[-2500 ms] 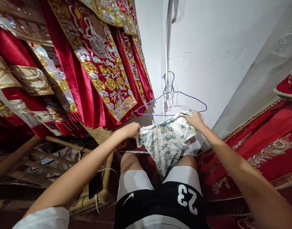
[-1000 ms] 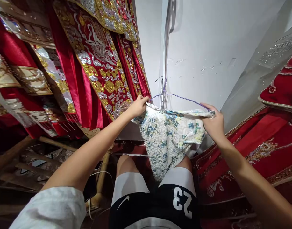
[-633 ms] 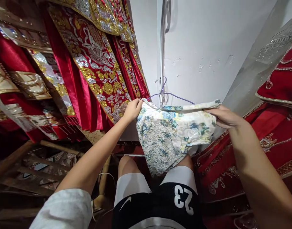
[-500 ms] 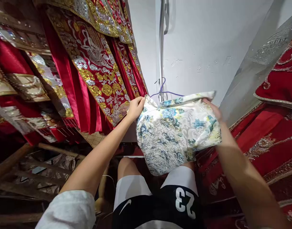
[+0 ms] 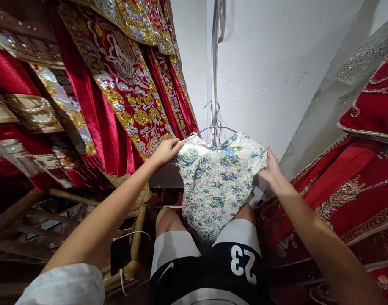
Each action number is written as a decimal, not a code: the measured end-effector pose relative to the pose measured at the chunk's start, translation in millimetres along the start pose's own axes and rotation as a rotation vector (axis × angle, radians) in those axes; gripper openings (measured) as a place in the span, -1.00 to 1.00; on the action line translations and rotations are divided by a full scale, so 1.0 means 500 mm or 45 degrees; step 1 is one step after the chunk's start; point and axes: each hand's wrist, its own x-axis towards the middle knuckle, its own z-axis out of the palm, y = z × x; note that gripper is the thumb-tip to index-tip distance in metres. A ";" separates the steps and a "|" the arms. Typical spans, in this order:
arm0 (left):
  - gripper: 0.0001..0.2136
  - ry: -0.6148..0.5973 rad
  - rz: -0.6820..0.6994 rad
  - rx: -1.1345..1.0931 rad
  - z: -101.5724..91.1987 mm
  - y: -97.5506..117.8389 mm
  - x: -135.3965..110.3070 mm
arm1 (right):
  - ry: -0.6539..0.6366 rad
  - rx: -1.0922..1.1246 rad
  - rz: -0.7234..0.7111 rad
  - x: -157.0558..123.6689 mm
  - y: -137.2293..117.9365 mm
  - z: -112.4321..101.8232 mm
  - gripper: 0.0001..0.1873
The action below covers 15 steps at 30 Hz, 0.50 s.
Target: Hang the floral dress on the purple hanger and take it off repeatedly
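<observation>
A small white garment (image 5: 216, 182) with blue and green flower print hangs on a purple wire hanger (image 5: 215, 123) against the white wall. My left hand (image 5: 166, 150) is closed on the garment's left shoulder. My right hand (image 5: 271, 171) is at the right sleeve edge, fingers stretched upward and touching the cloth. The hanger's hook sits beside a pale vertical strip on the wall, and most of the wire is hidden under the cloth.
Red robes with gold and silver embroidery (image 5: 124, 84) hang close on the left. More red embroidered cloth (image 5: 339, 195) lies on the right. A bamboo chair (image 5: 130, 237) with a phone and cable stands low left. My knees in black-and-white shorts are below.
The garment went from held below the hanger to draped over it. Its bunched hem dropped and now hangs straight. My right hand let go of the cloth's top edge and moved down to the sleeve.
</observation>
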 end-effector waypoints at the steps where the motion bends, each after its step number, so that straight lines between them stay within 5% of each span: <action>1: -0.62 0.024 0.000 -0.030 0.002 -0.006 -0.005 | 0.086 0.063 0.061 0.016 0.004 -0.013 -0.37; 5: -0.75 0.048 0.003 -0.165 0.014 0.009 0.017 | 0.494 0.284 0.343 0.066 0.015 -0.043 -0.61; 11: -0.54 0.054 0.120 -0.326 0.037 0.090 0.115 | 0.831 0.367 0.042 0.124 -0.011 -0.028 -0.66; 15: -0.62 0.116 0.090 -0.185 0.037 0.131 0.155 | 0.992 0.429 0.101 0.135 -0.057 -0.035 -0.79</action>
